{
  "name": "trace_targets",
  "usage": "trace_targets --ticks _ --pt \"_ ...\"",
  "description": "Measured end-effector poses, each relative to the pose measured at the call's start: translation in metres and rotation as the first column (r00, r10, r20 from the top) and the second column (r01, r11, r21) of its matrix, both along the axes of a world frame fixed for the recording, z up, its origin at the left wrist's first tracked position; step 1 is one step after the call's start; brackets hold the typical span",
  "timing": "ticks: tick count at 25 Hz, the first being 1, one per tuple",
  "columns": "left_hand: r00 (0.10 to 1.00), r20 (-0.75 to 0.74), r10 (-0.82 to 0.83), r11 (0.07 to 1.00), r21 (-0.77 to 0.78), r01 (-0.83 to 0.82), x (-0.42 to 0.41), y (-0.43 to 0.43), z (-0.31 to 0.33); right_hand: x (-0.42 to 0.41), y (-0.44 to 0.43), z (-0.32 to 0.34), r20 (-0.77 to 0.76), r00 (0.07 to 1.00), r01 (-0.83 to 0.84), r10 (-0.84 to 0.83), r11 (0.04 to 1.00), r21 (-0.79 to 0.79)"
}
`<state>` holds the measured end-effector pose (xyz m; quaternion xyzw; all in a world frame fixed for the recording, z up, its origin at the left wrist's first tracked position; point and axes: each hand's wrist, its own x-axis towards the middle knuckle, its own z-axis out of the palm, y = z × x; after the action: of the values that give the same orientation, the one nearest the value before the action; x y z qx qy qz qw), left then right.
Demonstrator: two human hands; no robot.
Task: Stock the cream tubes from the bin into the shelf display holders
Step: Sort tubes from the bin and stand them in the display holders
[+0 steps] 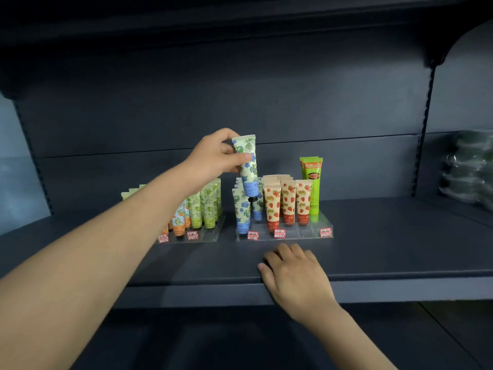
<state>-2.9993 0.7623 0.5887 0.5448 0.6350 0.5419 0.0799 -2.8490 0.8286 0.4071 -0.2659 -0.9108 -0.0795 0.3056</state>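
Note:
My left hand [216, 153] pinches a blue-flowered cream tube [248, 166], cap down, just above the blue-flower row in the right clear display holder [301, 233]. That holder also carries blue-flower tubes [241, 209], strawberry tubes [286, 201] and two tall green tubes [313, 182]. A left clear holder [202, 237], partly behind my forearm, has orange-print and green-leaf tubes [206, 206]. My right hand [293, 271] rests on the shelf's front edge with fingers loosely bent, holding nothing. The bin is out of view.
The dark grey shelf [400, 236] stretches wide to the right of the holders. Clear-wrapped dark packs [469, 166] sit at the far right in the neighbouring bay. Another shelf board [240, 28] hangs overhead. Price tags [278, 233] line the holders' fronts.

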Motion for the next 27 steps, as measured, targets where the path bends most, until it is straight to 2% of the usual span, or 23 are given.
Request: trace_targets --ticks 5,10,19,27 --pt "1.0 -0.017 0.004 0.996 -0.091 -0.005 -0.013 0.031 0.018 -0.003 0.003 -0.005 -0.079 0.997 0.014 -0.007 0.996 0.086" --pt "0.99 -0.143 -0.02 0.984 -0.178 -0.006 -0.026 0.049 0.016 -0.006 0.005 -0.008 -0.101 0.995 0.029 -0.019 0.995 0.094" --pt "0.942 -0.328 0.072 0.964 -0.222 -0.15 -0.045 0.067 -0.002 -0.007 0.008 -0.012 -0.14 0.99 0.048 -0.029 0.989 0.14" --pt "0.882 -0.468 0.056 0.919 -0.321 -0.229 -0.048 0.078 -0.011 -0.008 0.009 -0.013 -0.181 0.983 0.048 -0.018 0.985 0.164"
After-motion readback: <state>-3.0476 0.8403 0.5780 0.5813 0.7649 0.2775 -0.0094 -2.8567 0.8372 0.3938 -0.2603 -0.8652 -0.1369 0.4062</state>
